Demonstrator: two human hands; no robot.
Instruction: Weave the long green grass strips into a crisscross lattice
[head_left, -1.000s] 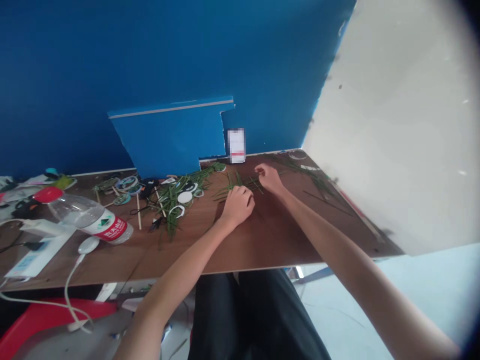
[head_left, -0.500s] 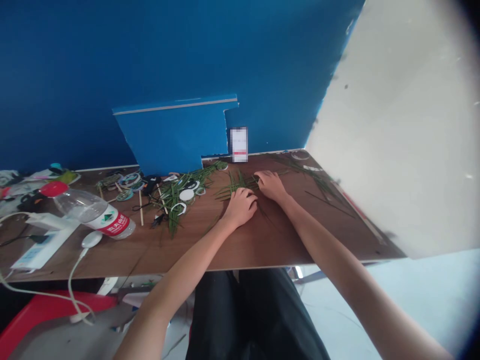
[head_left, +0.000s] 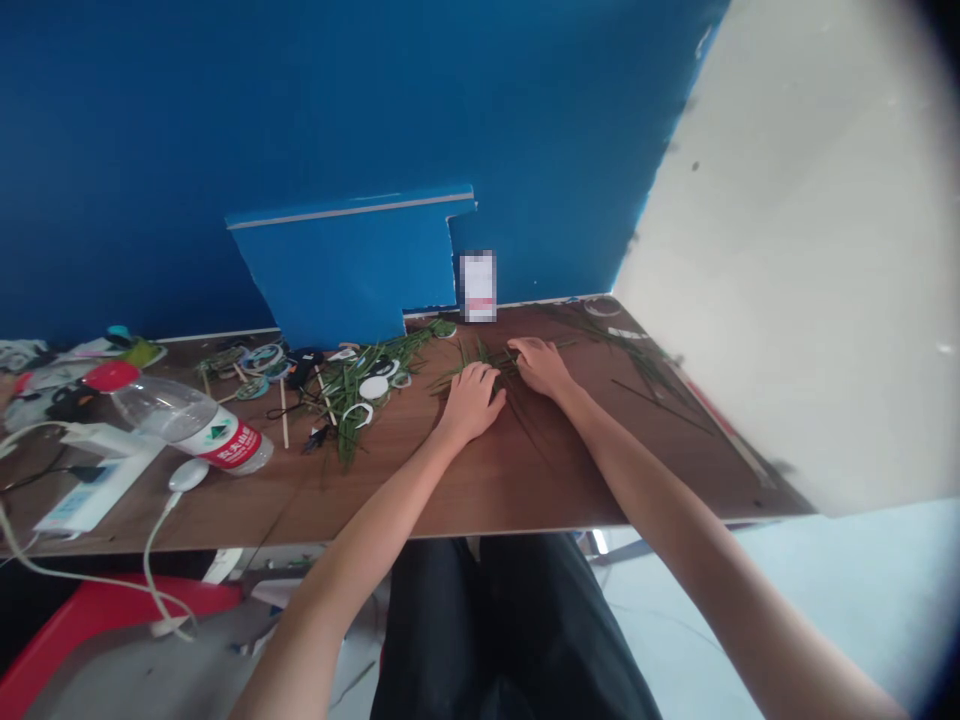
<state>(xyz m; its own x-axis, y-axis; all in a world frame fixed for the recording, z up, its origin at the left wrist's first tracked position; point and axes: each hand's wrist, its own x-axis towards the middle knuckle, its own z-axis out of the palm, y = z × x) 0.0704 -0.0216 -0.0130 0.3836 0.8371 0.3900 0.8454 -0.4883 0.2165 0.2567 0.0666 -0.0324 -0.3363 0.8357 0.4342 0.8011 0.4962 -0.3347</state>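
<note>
Several narrow green leaf strips [head_left: 484,352] lie crossed over one another on the brown table, between and beyond my two hands. My left hand [head_left: 471,402] rests over their near left part, palm down, with its fingers stretched forward and the thumb apart. Just to its right, my right hand [head_left: 541,368] bends its fingers down onto the right side of the crossed strips and holds them there. The undersides of both hands are hidden. Thin loose strip ends stick out towards me between the hands.
Left of my hands lies a heap of leaf strips [head_left: 349,400] with white rings and discs. Farther left are a plastic bottle [head_left: 172,415] with a red cap, a power strip [head_left: 97,490] and a white round charger [head_left: 189,475]. A blue panel [head_left: 345,270] leans behind; loose strips [head_left: 652,365] lie right.
My left hand has shifted slightly left and back; its curled fingers have straightened and the thumb has spread away. My right hand stays in nearly the same place on the strips.
</note>
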